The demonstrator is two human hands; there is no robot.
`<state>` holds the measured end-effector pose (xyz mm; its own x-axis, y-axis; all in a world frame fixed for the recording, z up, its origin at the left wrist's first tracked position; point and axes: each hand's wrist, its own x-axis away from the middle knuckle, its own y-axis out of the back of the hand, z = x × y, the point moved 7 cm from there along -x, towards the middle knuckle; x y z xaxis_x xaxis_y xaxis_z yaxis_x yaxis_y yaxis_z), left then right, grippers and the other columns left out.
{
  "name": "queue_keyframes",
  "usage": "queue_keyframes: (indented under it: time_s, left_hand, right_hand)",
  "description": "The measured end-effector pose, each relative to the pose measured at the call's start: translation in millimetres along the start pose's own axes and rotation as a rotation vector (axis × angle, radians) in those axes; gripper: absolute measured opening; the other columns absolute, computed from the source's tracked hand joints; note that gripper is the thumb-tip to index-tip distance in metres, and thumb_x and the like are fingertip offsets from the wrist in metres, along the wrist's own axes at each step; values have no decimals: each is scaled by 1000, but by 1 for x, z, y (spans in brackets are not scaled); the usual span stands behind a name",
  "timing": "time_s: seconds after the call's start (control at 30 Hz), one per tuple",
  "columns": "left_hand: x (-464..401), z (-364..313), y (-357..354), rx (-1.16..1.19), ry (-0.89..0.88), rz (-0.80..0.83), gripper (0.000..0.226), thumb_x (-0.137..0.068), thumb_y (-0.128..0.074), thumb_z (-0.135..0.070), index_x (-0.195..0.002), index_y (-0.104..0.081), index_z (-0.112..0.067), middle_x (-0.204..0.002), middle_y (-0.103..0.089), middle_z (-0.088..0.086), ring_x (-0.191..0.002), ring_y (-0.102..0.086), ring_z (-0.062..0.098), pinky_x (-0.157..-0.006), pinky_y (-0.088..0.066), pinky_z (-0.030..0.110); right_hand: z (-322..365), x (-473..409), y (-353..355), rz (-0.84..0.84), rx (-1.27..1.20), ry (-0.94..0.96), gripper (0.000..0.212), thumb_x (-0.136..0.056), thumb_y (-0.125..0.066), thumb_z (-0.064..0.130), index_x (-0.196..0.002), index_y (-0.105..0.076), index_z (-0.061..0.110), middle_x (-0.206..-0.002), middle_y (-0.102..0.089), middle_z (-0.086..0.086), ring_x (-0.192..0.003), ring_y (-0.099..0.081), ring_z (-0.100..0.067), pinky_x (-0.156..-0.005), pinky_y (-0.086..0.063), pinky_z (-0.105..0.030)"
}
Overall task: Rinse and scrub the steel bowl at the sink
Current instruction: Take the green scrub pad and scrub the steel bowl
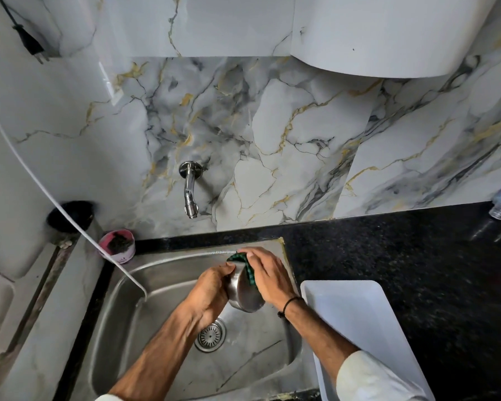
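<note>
Over the steel sink I hold a small steel bowl tipped on its side, its base facing me. My left hand grips the bowl's left rim and wall. My right hand presses a green scrub pad against the bowl's upper right side. Most of the pad is hidden under my fingers. The bowl's inside is turned away from view.
A chrome wall tap hangs above the sink with no water running. A white hose curves into the basin on the left. The drain lies below my hands. A pink tub sits at the sink's back-left corner and a white tray on the black counter at right.
</note>
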<state>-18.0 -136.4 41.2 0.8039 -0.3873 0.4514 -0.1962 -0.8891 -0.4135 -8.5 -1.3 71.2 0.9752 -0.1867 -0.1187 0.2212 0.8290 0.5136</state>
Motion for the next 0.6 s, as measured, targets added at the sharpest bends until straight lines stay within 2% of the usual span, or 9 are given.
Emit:
queue_keyframes:
  time_s: [0.07, 0.17, 0.23, 0.33, 0.4, 0.47, 0.53, 0.6]
  left_hand:
    - [1, 6, -3, 90, 80, 13, 33, -107, -38, -12, -123, -65, -1, -105, -70, 17, -96, -66, 28, -100, -50, 47]
    - [1, 8, -5, 382, 133, 31, 40, -106, -33, -22, -114, -68, -4, -100, -70, 13, -94, -64, 26, -93, -49, 42]
    - [-2, 5, -1, 530, 133, 24, 52, -104, -30, -34, -115, -70, -1, -103, -77, 18, -97, -69, 30, -94, -48, 47]
    - [-5, -1, 6, 597, 119, -5, 61, -103, -30, -40, -118, -70, 4, -108, -78, 26, -94, -78, 37, -90, -49, 51]
    - [-6, -5, 9, 627, 121, -41, 58, -104, -31, -37, -126, -64, 5, -113, -75, 28, -98, -74, 38, -87, -50, 49]
    - [-7, -10, 13, 647, 126, -80, 52, -106, -30, -30, -131, -59, 4, -117, -69, 27, -103, -66, 34, -91, -50, 45]
    - [-8, -17, 17, 610, 111, -103, 41, -107, -32, -21, -127, -61, 0, -114, -67, 23, -99, -64, 31, -92, -49, 41]
    - [-8, -22, 19, 562, 85, -112, 38, -107, -34, -17, -128, -60, 1, -118, -67, 23, -98, -65, 31, -95, -51, 42]
  right_hand:
    - [14, 8, -7, 33, 229, 228, 33, -109, -51, 15, -128, -78, 14, -134, -76, -2, -129, -66, -21, -118, -45, -38]
    - [20, 18, -18, 104, 437, 361, 39, -108, -50, 20, -140, -72, 16, -150, -67, 2, -147, -54, -20, -131, -30, -44]
    - [25, 24, -23, 136, 512, 455, 43, -107, -49, 22, -147, -67, 17, -160, -59, 3, -156, -45, -21, -134, -25, -46]
    - [31, 33, -24, 100, 620, 619, 47, -107, -48, 24, -152, -61, 18, -166, -51, 1, -159, -41, -25, -133, -29, -47]
    - [33, 37, -24, 44, 658, 703, 47, -105, -53, 23, -151, -62, 18, -166, -51, 0, -157, -45, -26, -130, -35, -48]
    - [33, 42, -22, -4, 660, 754, 48, -103, -57, 20, -151, -62, 18, -165, -52, -2, -155, -48, -27, -129, -38, -48]
    - [28, 48, -19, -36, 640, 761, 51, -102, -60, 18, -153, -60, 17, -165, -51, -5, -154, -49, -27, -129, -38, -46]
    - [17, 50, -18, -30, 568, 651, 57, -103, -59, 15, -159, -51, 18, -167, -49, -7, -156, -46, -26, -130, -36, -46]
